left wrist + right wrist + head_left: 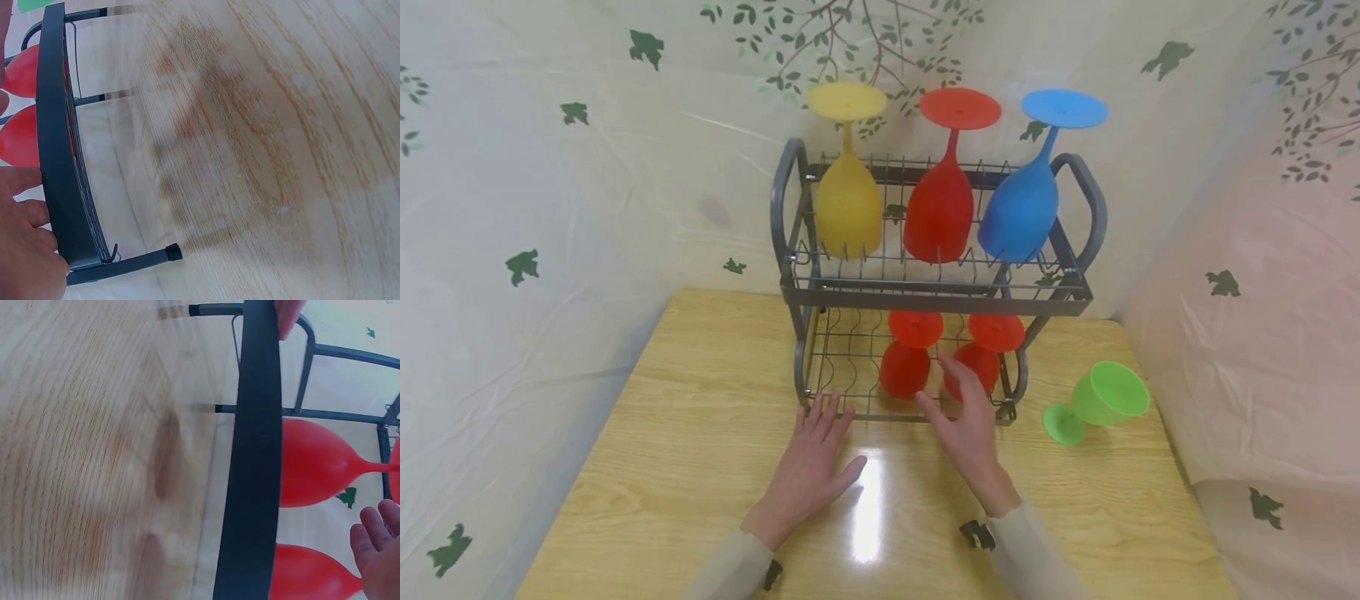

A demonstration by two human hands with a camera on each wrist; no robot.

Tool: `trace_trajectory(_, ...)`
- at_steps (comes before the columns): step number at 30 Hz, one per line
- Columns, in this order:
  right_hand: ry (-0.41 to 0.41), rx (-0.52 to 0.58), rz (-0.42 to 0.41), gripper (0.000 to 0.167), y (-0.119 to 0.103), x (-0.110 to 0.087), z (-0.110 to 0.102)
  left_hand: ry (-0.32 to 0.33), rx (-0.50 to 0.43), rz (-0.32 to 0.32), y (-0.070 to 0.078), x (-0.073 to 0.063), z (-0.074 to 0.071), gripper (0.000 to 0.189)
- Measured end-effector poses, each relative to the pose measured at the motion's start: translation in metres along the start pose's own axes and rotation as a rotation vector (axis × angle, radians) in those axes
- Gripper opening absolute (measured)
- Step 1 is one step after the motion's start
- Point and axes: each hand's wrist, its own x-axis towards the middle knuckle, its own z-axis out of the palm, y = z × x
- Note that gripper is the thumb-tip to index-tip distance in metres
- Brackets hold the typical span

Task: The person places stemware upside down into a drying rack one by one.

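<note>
Two red goblets stand upside down on the lower tier of a dark metal dish rack (936,300): a left one (904,371) and a right one (997,333). My right hand (967,433) reaches in at the front of the right goblet, thumb and fingers spread apart. In the right wrist view its extended fingers (374,531) are beside the goblet stems and grip nothing. At the lower tier's front left, my left hand (808,479) rests its fingertips along the front bar (59,137), thumb stretched out to the side.
Upside down on the top tier are a yellow goblet (848,204), a red goblet (940,212) and a blue goblet (1021,212). A green goblet (1112,392) lies tipped on the wooden table (700,417), right of the rack. Leaf-patterned cloth (587,208) surrounds the table.
</note>
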Motion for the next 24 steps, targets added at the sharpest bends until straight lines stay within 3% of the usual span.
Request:
trace_trajectory(5,0.093,-0.005,-0.091,0.062,0.0,-0.008,-0.012,-0.008,0.001,-0.007,0.0,0.0,0.0,0.072)
trace_trajectory(17,0.242,0.064,-0.189,0.067,0.004,-0.016,-0.047,-0.021,0.011,-0.007,0.0,0.001,0.0,0.073)
trace_trajectory(24,0.29,0.047,-0.12,0.067,0.007,-0.018,-0.071,-0.019,0.004,-0.001,-0.001,0.001,0.0,0.073)
